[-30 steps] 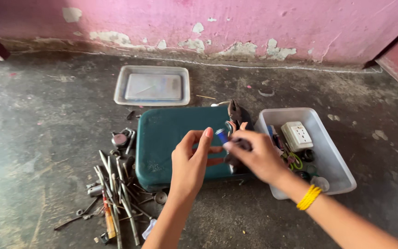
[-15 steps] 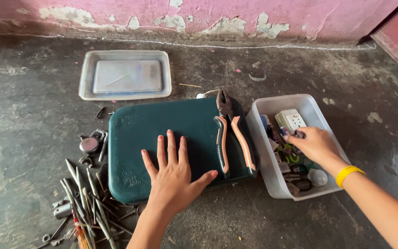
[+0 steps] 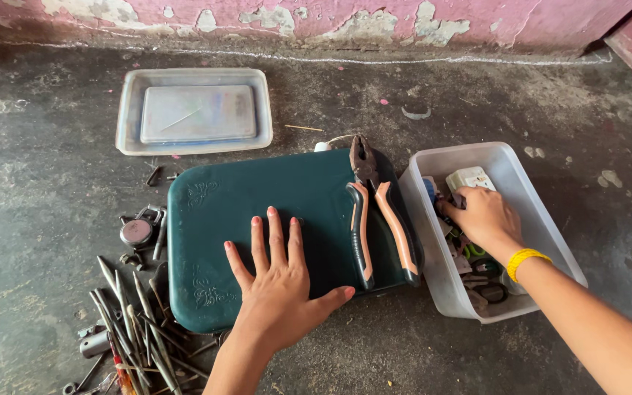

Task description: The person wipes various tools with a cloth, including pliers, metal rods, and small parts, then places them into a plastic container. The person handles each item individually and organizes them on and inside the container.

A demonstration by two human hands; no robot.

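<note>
Bare concrete floor (image 3: pixel 53 219) under a peeling pink wall (image 3: pixel 535 18); I kneel over a green lid (image 3: pixel 257 197) with my left hand (image 3: pixel 279 281) spread flat on it, fingers splayed, gripping nothing; pliers (image 3: pixel 374 212) lie just right of that hand, long axis running away from me, jaws far. My right hand (image 3: pixel 480 216) is down in the tub (image 3: pixel 543 219), curled among small parts beside a white socket (image 3: pixel 469 178); whether it grips anything I cannot tell.
</note>
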